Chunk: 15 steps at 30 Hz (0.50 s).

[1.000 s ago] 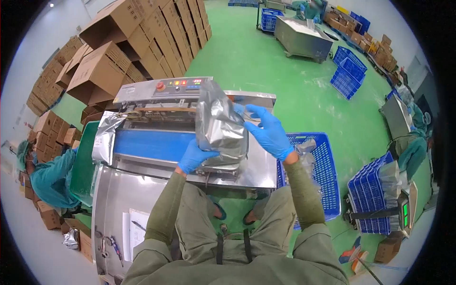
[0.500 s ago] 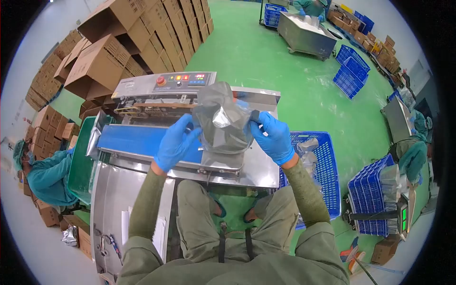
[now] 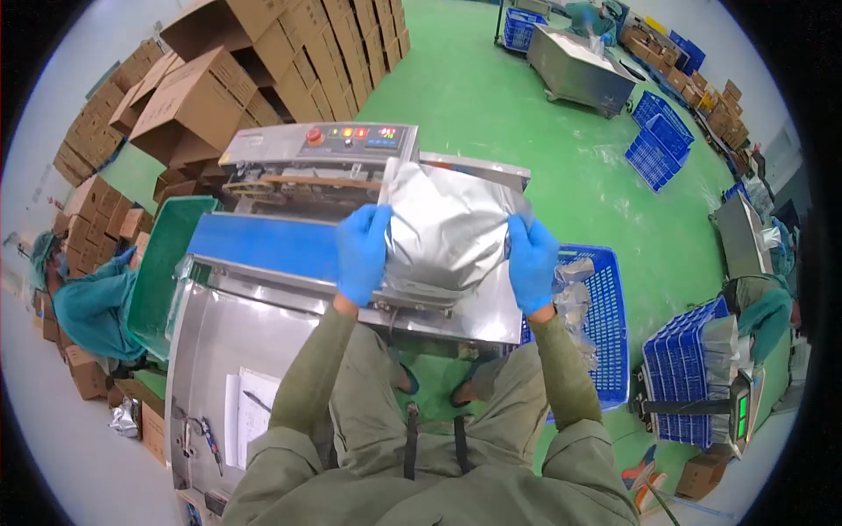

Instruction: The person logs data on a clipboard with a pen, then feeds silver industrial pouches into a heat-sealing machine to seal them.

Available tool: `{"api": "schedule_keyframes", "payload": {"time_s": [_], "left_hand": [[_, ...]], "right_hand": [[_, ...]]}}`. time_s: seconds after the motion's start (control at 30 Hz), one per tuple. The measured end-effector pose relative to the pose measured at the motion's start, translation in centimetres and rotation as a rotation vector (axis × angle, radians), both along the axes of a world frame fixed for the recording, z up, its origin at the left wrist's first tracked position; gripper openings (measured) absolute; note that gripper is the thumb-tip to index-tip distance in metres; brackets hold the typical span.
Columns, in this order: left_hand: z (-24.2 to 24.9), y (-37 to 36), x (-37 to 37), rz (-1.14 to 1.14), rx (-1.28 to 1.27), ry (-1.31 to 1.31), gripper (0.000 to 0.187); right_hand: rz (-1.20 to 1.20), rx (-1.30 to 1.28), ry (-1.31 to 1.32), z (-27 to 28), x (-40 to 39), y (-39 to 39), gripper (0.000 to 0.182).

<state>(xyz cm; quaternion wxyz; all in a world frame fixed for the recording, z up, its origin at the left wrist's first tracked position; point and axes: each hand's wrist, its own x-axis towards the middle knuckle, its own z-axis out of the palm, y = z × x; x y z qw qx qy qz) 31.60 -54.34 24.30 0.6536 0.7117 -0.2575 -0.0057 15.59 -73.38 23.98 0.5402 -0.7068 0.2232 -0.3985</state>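
Observation:
Between my blue-gloved hands is a silver foil bag, flattened and creased, over the right end of the sealing machine. My left hand pinches the bag's left edge, and my right hand grips its right edge. Behind the bag stands the machine's control panel, with a red knob and lit displays. A blue conveyor belt runs off to the left of my left hand. Below my right hand is a blue crate with several foil bags in it.
A green bin stands at the belt's left end, near a person in teal. Papers with a pen lie on the steel table. Cardboard boxes are stacked behind; a scale display glows at right.
The bag, puffed and grey before, now shows a flatter, bright silver face. Both hands have shifted right and turned more upright. The bag at the belt's left end has left the belt.

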Motion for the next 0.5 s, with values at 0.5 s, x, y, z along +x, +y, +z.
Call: {"api": "schedule_keyframes", "payload": {"time_s": [0.5], "left_hand": [[-15.4, 0.3, 14.6, -0.037, 0.266, 0.159, 0.032]], "right_hand": [[0.037, 0.257, 0.171, -12.7, 11.3, -1.4, 0.037]]}}
